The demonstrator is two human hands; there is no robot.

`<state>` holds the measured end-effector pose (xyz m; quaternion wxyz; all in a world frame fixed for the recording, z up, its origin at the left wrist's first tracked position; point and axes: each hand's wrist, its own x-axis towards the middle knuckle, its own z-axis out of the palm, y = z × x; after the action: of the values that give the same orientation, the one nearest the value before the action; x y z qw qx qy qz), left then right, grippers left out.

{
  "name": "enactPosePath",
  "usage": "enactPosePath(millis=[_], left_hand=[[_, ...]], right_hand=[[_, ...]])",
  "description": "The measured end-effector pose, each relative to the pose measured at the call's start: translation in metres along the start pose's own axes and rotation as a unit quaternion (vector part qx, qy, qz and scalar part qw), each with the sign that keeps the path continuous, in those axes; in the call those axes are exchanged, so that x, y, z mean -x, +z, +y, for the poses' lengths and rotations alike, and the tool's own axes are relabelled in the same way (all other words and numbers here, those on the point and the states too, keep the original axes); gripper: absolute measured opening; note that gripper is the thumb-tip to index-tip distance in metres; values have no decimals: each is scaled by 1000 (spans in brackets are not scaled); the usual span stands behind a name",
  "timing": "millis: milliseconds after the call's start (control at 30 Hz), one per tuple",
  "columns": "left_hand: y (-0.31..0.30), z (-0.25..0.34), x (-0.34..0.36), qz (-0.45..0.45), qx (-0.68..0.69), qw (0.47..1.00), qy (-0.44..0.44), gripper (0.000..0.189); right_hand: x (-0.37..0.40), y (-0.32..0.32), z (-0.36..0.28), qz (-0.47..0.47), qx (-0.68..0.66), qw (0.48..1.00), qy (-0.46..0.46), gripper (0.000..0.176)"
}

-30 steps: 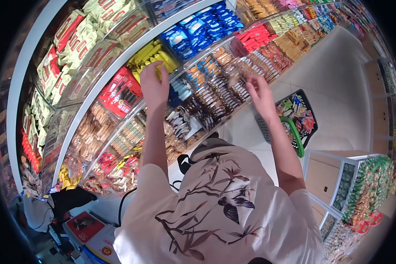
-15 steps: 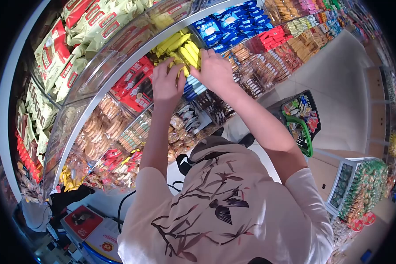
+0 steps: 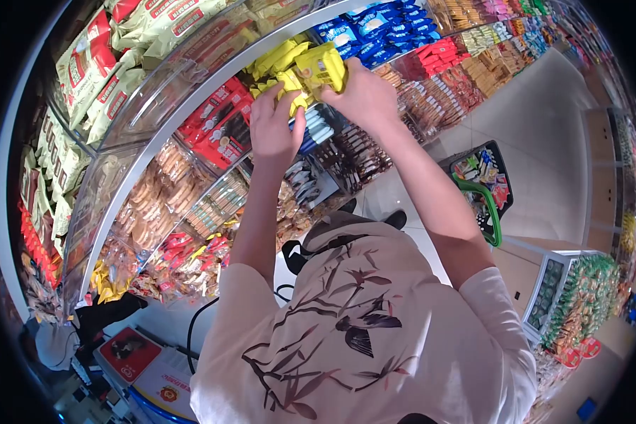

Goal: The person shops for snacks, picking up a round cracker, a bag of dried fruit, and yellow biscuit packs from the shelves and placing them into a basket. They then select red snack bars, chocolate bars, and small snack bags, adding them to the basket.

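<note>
Grips a yellow packet in right hand, fingers clamped round its right end, raised just above the heap of like packets on the shelf; probably lifted to clear the pile. Rests left hand on the heap's front edge, fingers bent, seemingly steadying it; cannot tell whether pinching one. Lies roughly level along its long axis, free end pointing left, printed face towards the camera. Basket on the floor, well apart

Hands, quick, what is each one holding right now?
Left hand: closed on a yellow packet.
Right hand: closed around a yellow bundle.
</note>
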<state>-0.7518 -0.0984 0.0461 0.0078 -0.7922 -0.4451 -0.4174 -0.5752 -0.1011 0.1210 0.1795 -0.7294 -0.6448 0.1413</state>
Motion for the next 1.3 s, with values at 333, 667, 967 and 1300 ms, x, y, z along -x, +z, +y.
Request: enactPosePath(millis=[333,667,967,1300], left_hand=[[3,74,22,-96,702,553,-438,44],[30,79,41,-148,743,503,-416,47],[29,93,42,-165,728,515,-420,40],[36,96,48,-172,718,528,-420,39]], right_hand=[[75,40,74,-143,-548,824,5,41],[109,44,98,-9,-559,828,44,37],[123,45,128,-48,-883,454,114,27],[132,36,105,13,-727,673,135,24]])
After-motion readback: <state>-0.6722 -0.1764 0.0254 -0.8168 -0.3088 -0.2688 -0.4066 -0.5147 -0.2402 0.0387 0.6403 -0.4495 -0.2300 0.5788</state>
